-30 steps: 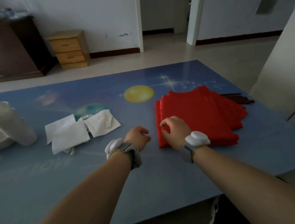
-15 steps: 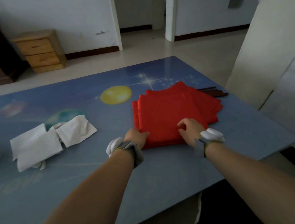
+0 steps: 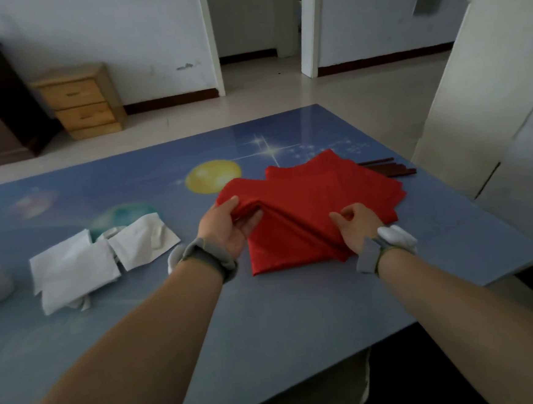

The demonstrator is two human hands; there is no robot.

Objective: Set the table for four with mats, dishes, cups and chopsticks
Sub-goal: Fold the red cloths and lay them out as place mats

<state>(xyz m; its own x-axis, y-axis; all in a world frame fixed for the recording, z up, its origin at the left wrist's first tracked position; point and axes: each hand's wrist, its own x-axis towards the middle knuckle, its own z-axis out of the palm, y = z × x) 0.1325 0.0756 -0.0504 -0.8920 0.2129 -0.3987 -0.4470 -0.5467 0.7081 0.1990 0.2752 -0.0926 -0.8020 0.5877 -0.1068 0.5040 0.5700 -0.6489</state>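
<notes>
Red fabric mats (image 3: pixel 316 204) lie stacked and fanned on the right of the blue space-printed tabletop (image 3: pixel 267 313), so one can be peeled off. Beyond them sit dark chopsticks (image 3: pixel 390 168). Left hand (image 3: pixel 228 225), palm up, has its grip pinching the top mat's lifted corner; right hand (image 3: pixel 356 226) pinches its near edge.

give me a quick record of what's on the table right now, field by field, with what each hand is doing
surface: blue table with a space print
mats: red mats in a loose stack
left hand: left hand pinches and lifts the top mat's left corner
right hand: right hand grips the top mat's near edge
napkins: white napkins, left of the mats
chopsticks: dark chopsticks beyond the mats, partly hidden
</notes>
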